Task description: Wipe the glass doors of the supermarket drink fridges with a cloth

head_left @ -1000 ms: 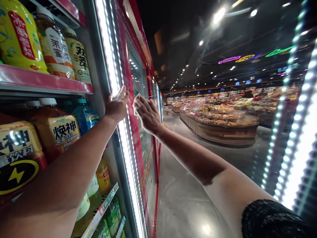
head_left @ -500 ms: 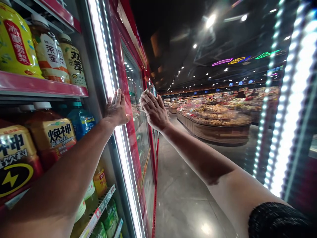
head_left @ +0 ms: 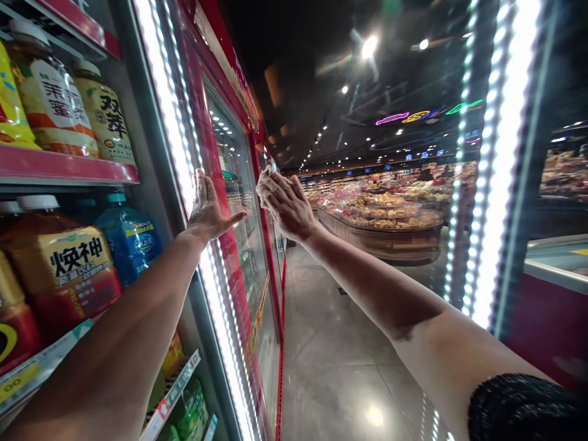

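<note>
My left hand [head_left: 207, 211] is stretched flat, thumb spread to the right, at the bright light strip [head_left: 163, 104] on the cooler's side frame. Whether it presses on the frame or on glass in front of it, I cannot tell. With fingers laid over a pale crumpled cloth [head_left: 264, 182], my right hand [head_left: 291, 207] holds it flat, seemingly against a clear glass door panel. The cloth shows only at the left of the fingers; the rest is covered by the hand. Light-strip reflections [head_left: 498, 165] run down the glass at the right.
Drink bottles [head_left: 76, 269] stand on the cooler shelves at the left, behind price-tag rails [head_left: 169, 398]. Red-framed coolers [head_left: 243, 202] continue ahead. Across the grey floor [head_left: 331, 355] is a rounded wooden display counter [head_left: 381, 239] heaped with goods.
The view has swung slightly to the right, so shelves and light strips sit further left. My left thumb is spread wider. My right hand stays on the cloth in almost the same spot in view.
</note>
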The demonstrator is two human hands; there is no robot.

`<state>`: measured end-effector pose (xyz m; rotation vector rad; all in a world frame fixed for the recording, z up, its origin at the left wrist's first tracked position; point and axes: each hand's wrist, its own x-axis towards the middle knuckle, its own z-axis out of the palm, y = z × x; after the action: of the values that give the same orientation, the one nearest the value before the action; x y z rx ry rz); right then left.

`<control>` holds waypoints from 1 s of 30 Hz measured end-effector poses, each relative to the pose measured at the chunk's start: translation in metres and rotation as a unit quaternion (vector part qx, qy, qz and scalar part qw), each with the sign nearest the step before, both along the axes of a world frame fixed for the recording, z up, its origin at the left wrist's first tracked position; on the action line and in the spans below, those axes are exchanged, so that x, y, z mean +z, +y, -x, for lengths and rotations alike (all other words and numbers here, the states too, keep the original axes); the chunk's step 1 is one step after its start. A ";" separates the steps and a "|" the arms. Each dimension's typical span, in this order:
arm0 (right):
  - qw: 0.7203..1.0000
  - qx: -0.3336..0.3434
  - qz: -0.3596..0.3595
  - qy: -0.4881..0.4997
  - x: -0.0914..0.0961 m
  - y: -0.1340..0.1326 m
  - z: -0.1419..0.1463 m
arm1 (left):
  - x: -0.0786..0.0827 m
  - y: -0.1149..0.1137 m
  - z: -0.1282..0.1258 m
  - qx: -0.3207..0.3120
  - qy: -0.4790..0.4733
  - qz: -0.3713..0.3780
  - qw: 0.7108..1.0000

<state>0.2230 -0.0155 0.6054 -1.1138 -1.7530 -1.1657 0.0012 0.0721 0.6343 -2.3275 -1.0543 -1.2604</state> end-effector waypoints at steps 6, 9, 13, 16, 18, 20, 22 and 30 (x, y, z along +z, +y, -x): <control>1.000 -0.027 -0.007 0.013 -0.011 -0.002 0.004 | -0.011 0.004 -0.017 -0.011 -0.072 -0.026 0.997; 0.999 -0.010 0.020 -0.049 -0.026 -0.011 -0.011 | -0.016 0.007 -0.023 -0.007 -0.103 -0.045 0.994; 0.999 -0.018 0.003 -0.035 -0.030 -0.034 -0.054 | -0.022 0.011 -0.028 0.023 -0.121 -0.070 0.990; 0.998 -0.042 -0.033 0.019 -0.018 -0.047 -0.082 | -0.027 0.014 -0.030 0.047 -0.129 -0.084 0.987; 0.995 -0.050 -0.056 0.057 -0.008 -0.049 -0.088 | -0.030 0.015 -0.031 0.046 -0.127 -0.085 0.987; 0.994 -0.045 -0.064 0.078 -0.003 -0.046 -0.085 | -0.032 0.015 -0.032 0.039 -0.117 -0.081 0.989; 0.996 -0.034 -0.050 0.071 -0.004 -0.041 -0.076 | -0.033 0.014 -0.031 0.038 -0.106 -0.075 0.991; 0.997 -0.039 0.025 -0.057 -0.021 -0.058 -0.100 | -0.037 0.009 -0.029 0.022 -0.086 -0.079 0.993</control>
<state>0.3231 -0.0735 0.5840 -1.1750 -1.8480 -1.2612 0.0304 0.0814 0.5976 -2.0987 -1.0111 -1.4930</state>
